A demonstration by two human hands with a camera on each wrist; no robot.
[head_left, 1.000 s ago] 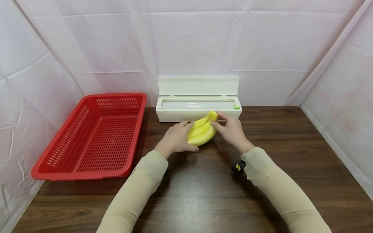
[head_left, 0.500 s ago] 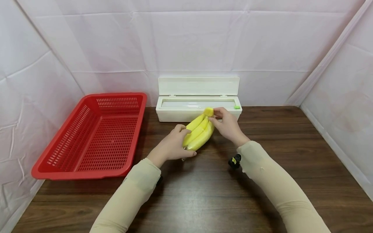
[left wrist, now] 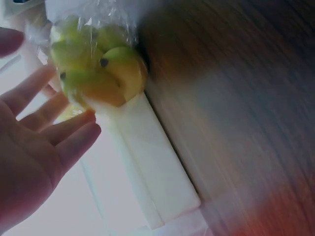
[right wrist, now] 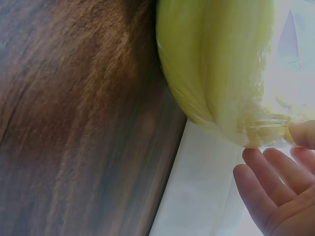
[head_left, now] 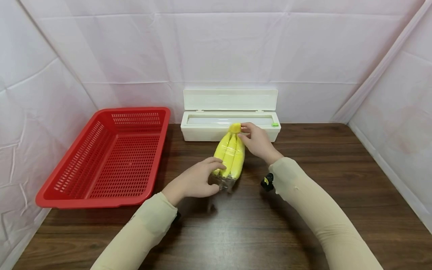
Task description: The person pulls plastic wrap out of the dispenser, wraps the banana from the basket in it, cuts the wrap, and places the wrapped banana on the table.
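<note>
A bunch of yellow bananas point(head_left: 230, 153) stands over the wooden table with its stem toward the back. Clear plastic film wraps it and gathers loosely at the banana tips, as the left wrist view also shows. My right hand point(head_left: 258, 140) pinches the wrapped stem end between thumb and fingers. At the lower left of the bunch is my left hand point(head_left: 197, 178), its fingers spread and fairly straight, fingertips against the near bananas. In the left wrist view, the left hand's fingers point(left wrist: 74, 132) lie beside the dark-tipped banana ends point(left wrist: 103, 73).
Behind the bunch lies a long white plastic-wrap dispenser box point(head_left: 199, 134), lid raised, with a green slider point(head_left: 275, 124) on its right. A red slotted basket point(head_left: 152, 176) stands on the left of the wooden table point(head_left: 229, 232). White cloth point(head_left: 216, 48) hangs around the back and sides.
The bunch has turned from slanting to nearly upright in view, stem shifting left. My left hand has slid toward the near left and loosened from the bananas; my right hand has followed the stem left.
</note>
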